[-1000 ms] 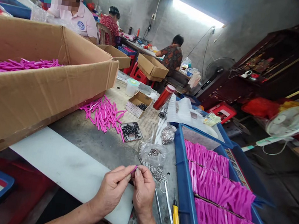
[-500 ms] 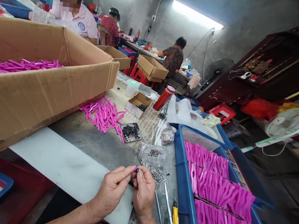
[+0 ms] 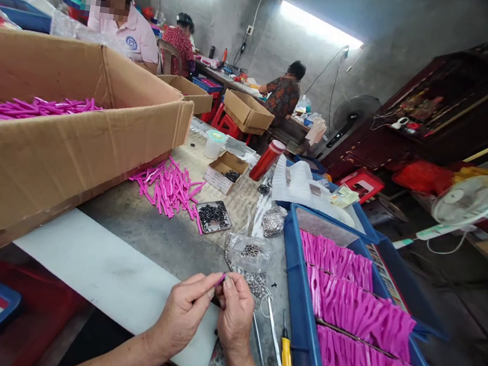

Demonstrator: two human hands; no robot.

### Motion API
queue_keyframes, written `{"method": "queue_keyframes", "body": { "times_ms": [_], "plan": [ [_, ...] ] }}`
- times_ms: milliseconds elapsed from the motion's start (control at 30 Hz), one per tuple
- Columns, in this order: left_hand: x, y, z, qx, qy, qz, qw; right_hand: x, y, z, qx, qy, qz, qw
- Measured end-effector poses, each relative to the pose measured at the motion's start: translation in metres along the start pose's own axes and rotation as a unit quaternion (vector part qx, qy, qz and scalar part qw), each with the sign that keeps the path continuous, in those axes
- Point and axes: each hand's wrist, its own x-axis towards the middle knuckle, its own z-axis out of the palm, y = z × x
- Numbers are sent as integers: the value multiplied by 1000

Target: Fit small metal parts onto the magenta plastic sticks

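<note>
My left hand (image 3: 182, 315) and my right hand (image 3: 234, 314) meet fingertip to fingertip above the table's near edge, both pinched on one small pink plastic piece (image 3: 221, 278). Just beyond them lies a clear bag of small metal parts (image 3: 250, 249). Loose pink sticks (image 3: 169, 186) are piled farther back on the table, beside a small tray of dark metal bits (image 3: 213, 215). A blue tray (image 3: 298, 312) to my right holds rows of pink pieces (image 3: 355, 311).
A big cardboard box (image 3: 72, 141) with pink sticks fills the left. A white board (image 3: 117, 277) lies before me. Tweezers (image 3: 271, 326) and a yellow-handled tool (image 3: 286, 364) rest by the blue tray. Three other people sit at tables behind; a fan (image 3: 471, 200) stands right.
My hands stay together on the pink piece, fingers shifting only slightly. The view has barely moved.
</note>
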Motion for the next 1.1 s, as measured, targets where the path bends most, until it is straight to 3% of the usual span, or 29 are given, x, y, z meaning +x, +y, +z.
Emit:
{"method": "queue_keyframes", "body": {
  "times_ms": [433,833,967,1100],
  "plan": [
    [1,-2,-1,-30,1,-29,999,-2,4,0,21,-14,19,999],
    [4,-4,-3,-63,26,-81,994,3,-4,-3,-78,-18,1,997],
    [7,-14,-7,-86,47,-134,986,9,-6,-11,-140,18,-19,990],
    [9,-21,-13,-35,60,-102,992,28,-19,-26,-254,87,-58,961]
  ]
}}
